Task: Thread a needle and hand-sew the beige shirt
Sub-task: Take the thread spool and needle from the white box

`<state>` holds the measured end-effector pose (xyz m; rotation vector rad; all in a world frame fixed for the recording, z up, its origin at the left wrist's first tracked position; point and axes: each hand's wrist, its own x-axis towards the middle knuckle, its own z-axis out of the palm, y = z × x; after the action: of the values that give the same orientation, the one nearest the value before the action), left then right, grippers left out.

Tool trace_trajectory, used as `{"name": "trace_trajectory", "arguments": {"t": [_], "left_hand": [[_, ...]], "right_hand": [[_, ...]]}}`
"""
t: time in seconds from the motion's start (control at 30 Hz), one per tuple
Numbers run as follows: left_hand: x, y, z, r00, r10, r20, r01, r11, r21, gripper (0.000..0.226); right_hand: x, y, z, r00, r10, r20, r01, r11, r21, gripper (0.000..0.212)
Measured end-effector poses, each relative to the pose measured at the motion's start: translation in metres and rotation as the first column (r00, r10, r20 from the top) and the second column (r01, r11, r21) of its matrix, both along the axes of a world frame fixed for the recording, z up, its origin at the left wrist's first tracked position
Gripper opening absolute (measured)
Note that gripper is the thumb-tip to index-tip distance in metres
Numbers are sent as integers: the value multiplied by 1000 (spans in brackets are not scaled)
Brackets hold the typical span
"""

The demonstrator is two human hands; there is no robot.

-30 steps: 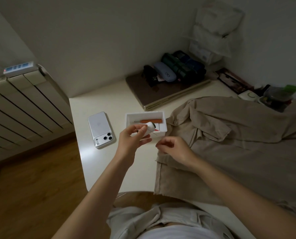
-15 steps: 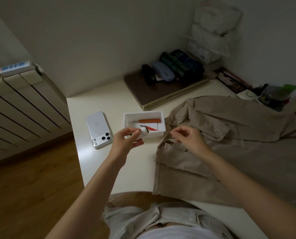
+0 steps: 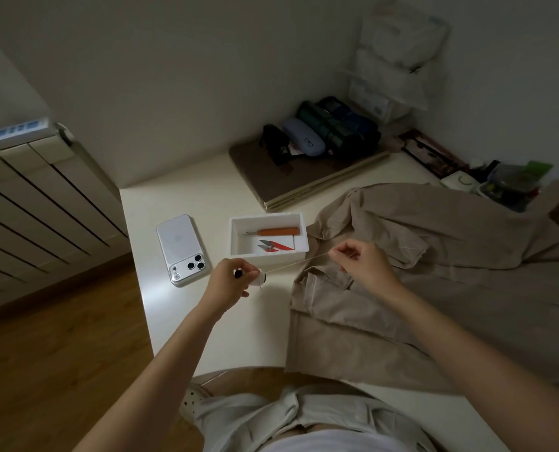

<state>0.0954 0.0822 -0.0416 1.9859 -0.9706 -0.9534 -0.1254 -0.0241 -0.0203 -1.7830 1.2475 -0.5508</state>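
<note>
Your left hand (image 3: pixel 227 282) grips a small white thread spool (image 3: pixel 261 277) above the smooth, pale table (image 3: pixel 186 197). Your right hand (image 3: pixel 364 267) pinches the thin thread (image 3: pixel 299 261), which is drawn taut toward two o'clock from the spool. The line passes just in front of the near wall of a white rectangular box (image 3: pixel 268 258), which sits at twelve o'clock of the spool and holds an orange-handled tool (image 3: pixel 276 231) and red snips (image 3: pixel 276 246). A glossy white phone (image 3: pixel 182 246) lies camera side up at ten o'clock. The beige shirt (image 3: pixel 451 282), matte woven cloth in soft folds, spreads at three o'clock beneath your right hand.
</note>
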Motion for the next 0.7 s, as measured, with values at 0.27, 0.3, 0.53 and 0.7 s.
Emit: {"name": "trace_trajectory", "arguments": {"t": [0.27,0.3,0.53,0.7], "left_hand": [[-1,-7,-13,939,-92,331,84,996,36,6],[-3,-7,-11,931,-82,355,83,996,11,6],[-33,-15,18,950,-42,308,119,965,-233,8],[-55,-26,25,962,-186,198,228,949,-217,5]], "right_hand": [[-2,5,-6,999,-14,-34,15,1000,23,4],[-2,5,-6,999,-21,-26,22,999,26,5],[-4,5,-3,999,-7,-33,7,1000,-3,4],[-3,13,1,996,58,-75,-66,992,-108,3]]}}
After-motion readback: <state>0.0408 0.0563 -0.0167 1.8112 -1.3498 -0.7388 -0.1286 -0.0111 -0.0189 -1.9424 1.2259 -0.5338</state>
